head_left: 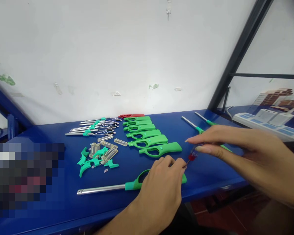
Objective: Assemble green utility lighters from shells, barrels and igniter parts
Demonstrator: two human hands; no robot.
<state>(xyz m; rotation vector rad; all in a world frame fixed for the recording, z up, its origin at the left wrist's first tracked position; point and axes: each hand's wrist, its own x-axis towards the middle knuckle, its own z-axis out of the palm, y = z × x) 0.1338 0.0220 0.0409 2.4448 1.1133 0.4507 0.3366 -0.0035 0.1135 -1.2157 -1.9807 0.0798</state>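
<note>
My left hand (159, 189) is closed over the handle of a green lighter (137, 181) with a long metal tube, which lies along the front of the blue table. In my right hand (237, 156) a small screwdriver (192, 156) with a clear and red handle is pinched between thumb and fingers. Its metal shaft reaches down to the fingertips of my left hand. The tip is hidden there. Behind my left hand lies a row of green handle shells (168, 148), with a red one (134, 116) at the back.
Metal tubes with wires (88, 130), clear tanks (109, 155) and teal triggers (85, 168) lie on the left of the blue table (63, 209). At the right are two lighters (189, 122) and a power strip (267, 125).
</note>
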